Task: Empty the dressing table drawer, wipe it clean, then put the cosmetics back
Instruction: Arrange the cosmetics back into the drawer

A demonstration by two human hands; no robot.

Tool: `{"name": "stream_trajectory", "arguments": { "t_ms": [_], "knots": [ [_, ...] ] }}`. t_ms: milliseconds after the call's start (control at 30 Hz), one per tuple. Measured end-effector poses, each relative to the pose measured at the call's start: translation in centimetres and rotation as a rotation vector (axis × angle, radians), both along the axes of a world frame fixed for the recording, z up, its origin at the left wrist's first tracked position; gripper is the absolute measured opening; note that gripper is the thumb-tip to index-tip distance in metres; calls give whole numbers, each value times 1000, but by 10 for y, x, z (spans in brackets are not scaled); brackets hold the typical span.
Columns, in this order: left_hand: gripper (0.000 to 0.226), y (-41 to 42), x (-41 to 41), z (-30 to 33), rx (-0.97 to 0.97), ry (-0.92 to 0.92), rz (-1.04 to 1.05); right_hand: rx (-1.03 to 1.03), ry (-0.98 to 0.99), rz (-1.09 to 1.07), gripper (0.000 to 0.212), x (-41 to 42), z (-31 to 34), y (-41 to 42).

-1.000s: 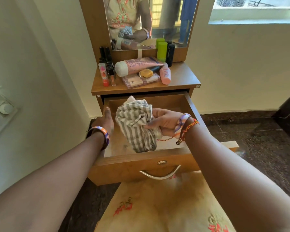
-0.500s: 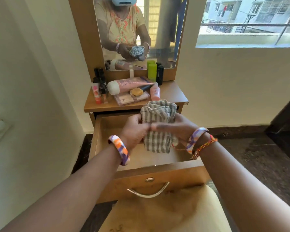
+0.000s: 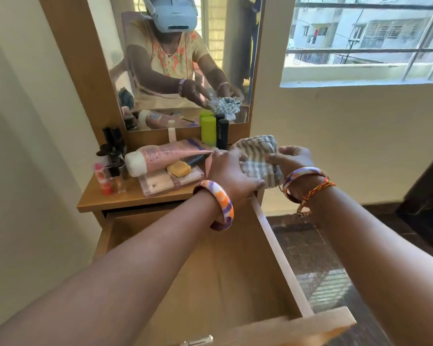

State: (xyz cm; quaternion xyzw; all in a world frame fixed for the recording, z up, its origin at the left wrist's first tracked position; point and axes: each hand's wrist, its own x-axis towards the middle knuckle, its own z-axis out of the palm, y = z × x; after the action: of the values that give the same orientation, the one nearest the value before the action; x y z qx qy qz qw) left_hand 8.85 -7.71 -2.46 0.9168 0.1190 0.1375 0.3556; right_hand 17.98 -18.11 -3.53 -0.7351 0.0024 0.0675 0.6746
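Fingers [image 3: 256,183] of the left hand [image 3: 231,174] are spread over the near side of the striped cloth [image 3: 256,156], with the thumb side pressed against its folds, while the right hand [image 3: 294,157] is curled over the cloth's far edge, so the bundle is held between both hands. The cloth is kept bunched above the right end of the counter [image 3: 135,198], just in front of the green bottle [image 3: 208,131] and the black bottle [image 3: 222,133].

From the left, the cosmetics are seen crowded on the counter: a cluster of dark tubes [image 3: 113,148], a red lipstick [image 3: 103,179], the large pink tube [image 3: 165,156] lying on its side, a yellow compact [image 3: 179,168] resting on a flat palette [image 3: 168,182]. The drawer [image 3: 280,268] is pulled fully out below and appears bare inside, though its left part is hidden by the forearm.

The cloth is judged light, limp and easily deformed; it is best gathered into a wad in one palm. The cosmetics are judged light but varied: the pink tube is soft and should be taken round its middle, the upright bottles are smooth and easily toppled and are best gripped round the body, and the palette is rigid, possibly fragile, and should be lifted by its long edges.
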Motion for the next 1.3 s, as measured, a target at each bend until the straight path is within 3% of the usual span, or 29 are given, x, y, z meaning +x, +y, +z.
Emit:
{"name": "stream_trajectory", "arguments": {
  "t_ms": [100, 200, 300, 467, 533, 667, 867, 1000, 1067, 1133, 1200, 1300],
  "knots": [
    [46, -3, 12, 0, 213, 27, -18, -52, -20, 14, 10, 18, -3, 16],
    [44, -4, 20, -3, 372, 91, -25, -195, -65, 17, 22, 31, -8, 27],
    [35, -2, 27, -10, 535, 142, -67, -348, -130, 44, 21, 32, -14, 33],
    [30, 3, 26, -7, 661, 176, -158, -648, -223, 75, 27, 22, -17, 38],
    [28, 11, 21, 0, 666, 132, -164, -763, -301, 59, 34, 15, -11, 40],
    [29, 52, 9, 27, 560, 45, -93, -770, -586, 51, 34, -4, 7, 59],
    [26, 143, -4, 64, 490, 27, 117, -769, -838, 370, 33, -28, 39, 130],
    [25, 204, -16, 79, 455, 56, 315, -811, -874, 554, 28, -31, 50, 177],
    [26, 228, -19, 80, 464, 80, 389, -772, -828, 620, 12, -31, 56, 198],
    [25, 244, -17, 74, 466, 113, 418, -732, -819, 669, 30, -32, 62, 218],
    [21, 255, -9, 65, 464, 132, 435, -735, -830, 696, 12, -30, 63, 236],
    [22, 266, 3, 52, 473, 154, 440, -743, -807, 638, 24, -27, 62, 261]
  ]
}}
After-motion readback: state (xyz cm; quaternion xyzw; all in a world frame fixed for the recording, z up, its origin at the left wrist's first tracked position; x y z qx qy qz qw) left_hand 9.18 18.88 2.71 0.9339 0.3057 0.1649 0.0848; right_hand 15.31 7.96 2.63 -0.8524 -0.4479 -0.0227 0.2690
